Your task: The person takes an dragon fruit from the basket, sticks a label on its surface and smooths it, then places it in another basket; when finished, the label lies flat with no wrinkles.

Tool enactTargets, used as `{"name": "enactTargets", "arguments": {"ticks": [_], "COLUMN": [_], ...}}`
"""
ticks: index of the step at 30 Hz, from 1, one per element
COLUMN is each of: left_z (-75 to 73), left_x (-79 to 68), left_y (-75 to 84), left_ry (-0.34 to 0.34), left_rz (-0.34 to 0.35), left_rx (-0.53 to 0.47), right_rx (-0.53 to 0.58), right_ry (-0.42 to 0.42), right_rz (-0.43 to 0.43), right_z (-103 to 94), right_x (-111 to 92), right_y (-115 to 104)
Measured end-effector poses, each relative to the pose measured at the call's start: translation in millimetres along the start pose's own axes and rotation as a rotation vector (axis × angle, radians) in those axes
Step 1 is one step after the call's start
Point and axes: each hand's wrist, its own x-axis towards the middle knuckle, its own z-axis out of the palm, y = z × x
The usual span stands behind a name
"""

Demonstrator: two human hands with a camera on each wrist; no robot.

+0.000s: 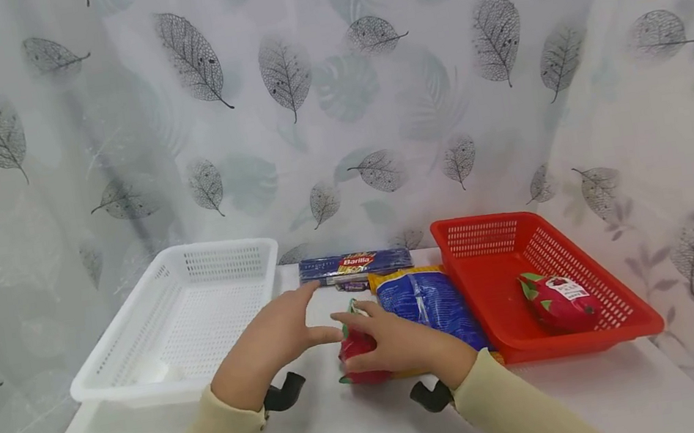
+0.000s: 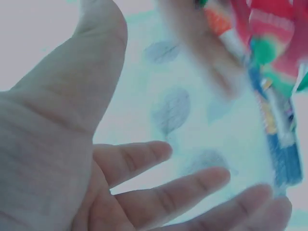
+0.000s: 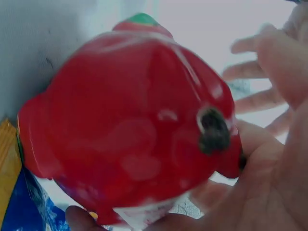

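Observation:
A red dragon fruit (image 1: pixel 356 356) with green-tipped scales is held in my right hand (image 1: pixel 404 341), above the middle of the white table. Up close in the right wrist view, the same dragon fruit (image 3: pixel 139 120) shows its dark stem end and part of a white label, with fingers curled under it. My left hand (image 1: pixel 274 341) is just to its left, thumb and fingers spread and nothing in its grasp. In the left wrist view those left fingers (image 2: pixel 168 197) extend loosely, and the dragon fruit (image 2: pixel 272 29) appears at the upper right.
A white plastic basket (image 1: pixel 84 364) stands on the left. The red basket (image 1: pixel 624 296) on the right contains another dragon fruit (image 1: pixel 562 301) with a white label. Between them lie a blue-and-yellow bag (image 1: pixel 432 301), a Barilla spaghetti pack (image 1: pixel 354 263) and a small purple packet (image 1: pixel 353 286).

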Motion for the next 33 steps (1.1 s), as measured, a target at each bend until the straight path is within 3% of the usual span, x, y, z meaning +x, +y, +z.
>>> {"name": "enactTargets", "arguments": {"ticks": [4, 11, 19, 23, 26, 29, 33], "left_z": [-10.8, -7.3, -2.7, 3.0, 8.9, 17.8, 41.4], "left_x": [-5.6, -3.2, -3.3, 0.0, 3.7, 7.2, 9.7], "left_y": [-2.3, -1.7, -1.2, -2.2, 0.6, 7.5, 26.1], "left_ry": [0.03, 0.036, 0.026, 0.015, 0.024, 0.117, 0.269], "left_rz": [-0.014, -0.027, -0.012, 0.008, 0.032, 0.093, 0.265], "left_rx": [0.014, 0.048, 0.081, 0.076, 0.068, 0.032, -0.162], "right_rx": [-0.071, -0.212, -0.176, -0.101, -0.137, -0.235, -0.304], "right_ry": [-0.024, 0.018, 0.102, 0.227, 0.371, 0.507, 0.609], "right_rz": [0.002, -0.015, -0.038, -0.034, -0.033, -0.046, -0.075], "right_z": [6.8, 14.9, 21.0, 18.7, 7.8, -12.2, -49.5], "right_x": [1.4, 2.4, 0.0, -10.2, -23.2, -37.9, -60.2], "right_y": [-2.6, -1.7, 0.6, 3.7, 3.3, 2.5, 7.4]}}
